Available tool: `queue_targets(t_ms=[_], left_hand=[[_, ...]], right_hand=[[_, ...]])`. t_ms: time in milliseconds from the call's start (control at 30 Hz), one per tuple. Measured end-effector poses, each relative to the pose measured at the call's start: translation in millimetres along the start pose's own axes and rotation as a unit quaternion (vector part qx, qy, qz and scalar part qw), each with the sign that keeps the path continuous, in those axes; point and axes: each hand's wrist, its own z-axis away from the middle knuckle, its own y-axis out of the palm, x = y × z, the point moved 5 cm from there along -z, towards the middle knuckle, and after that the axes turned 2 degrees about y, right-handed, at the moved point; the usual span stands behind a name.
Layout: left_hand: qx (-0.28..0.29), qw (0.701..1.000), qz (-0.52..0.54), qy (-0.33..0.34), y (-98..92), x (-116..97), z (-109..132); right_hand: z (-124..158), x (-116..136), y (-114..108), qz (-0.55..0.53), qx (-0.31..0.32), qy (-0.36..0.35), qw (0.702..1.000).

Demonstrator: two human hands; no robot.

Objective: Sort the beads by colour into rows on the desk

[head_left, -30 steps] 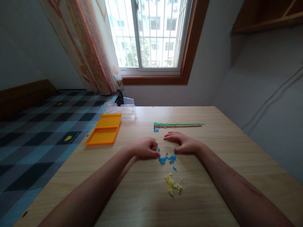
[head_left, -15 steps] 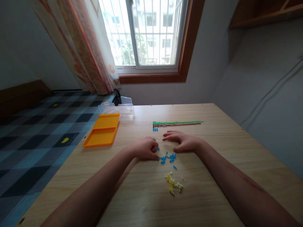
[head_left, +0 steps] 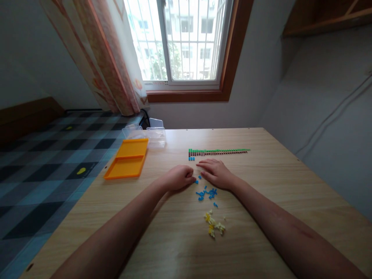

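My left hand (head_left: 180, 178) is closed, its thumb and forefinger pinched on a small blue building brick (head_left: 197, 182) that shows at the fingertips. My right hand (head_left: 216, 173) is spread low over the table, fingers stretched to the left and nothing seen in it. Another blue brick (head_left: 200, 177) lies between the hands, close to my right thumb. Nearer to me is a loose pile of small blue bricks (head_left: 213, 192). Beyond my right fingers, three blue bricks (head_left: 191, 159) sit in a short row below a brown row (head_left: 215, 153) and a green row (head_left: 221, 150).
Closest to me is a heap of yellow and cream pieces (head_left: 211, 224). An orange two-part tray (head_left: 124, 158) lies at the table's left edge, with clear plastic boxes (head_left: 156, 136) behind it. A checked bed (head_left: 55, 155) adjoins the left side; a window (head_left: 186, 42) is ahead.
My left hand has moved slightly forward, away from the blue pile. My right hand has shifted left, closer to it. Two blue bricks now show between them, apart from the pile.
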Motion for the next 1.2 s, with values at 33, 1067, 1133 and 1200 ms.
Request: queue_targets(t_ms=[33,1067,1133,1200], left_hand=[[0.005,1.000,0.000,-0.002,-1.0,-1.2,0.6],[0.074,0.990,-0.118,0.034,-0.2,-41.3,22.1],[0.069,0.990,-0.114,0.038,-0.2,-38.7,21.0],[0.065,0.991,-0.111,0.042,0.5,-35.7,19.8]], right_hand=[[0.1,-0.1,-0.9,-0.008,0.003,-0.003,1.000],[9.7,-13.9,-5.4,-0.117,0.266,-0.008,0.957],[9.7,-12.9,-6.4,-0.123,0.265,-0.013,0.956],[9.9,-12.5,-6.9,-0.124,0.266,-0.017,0.956]])
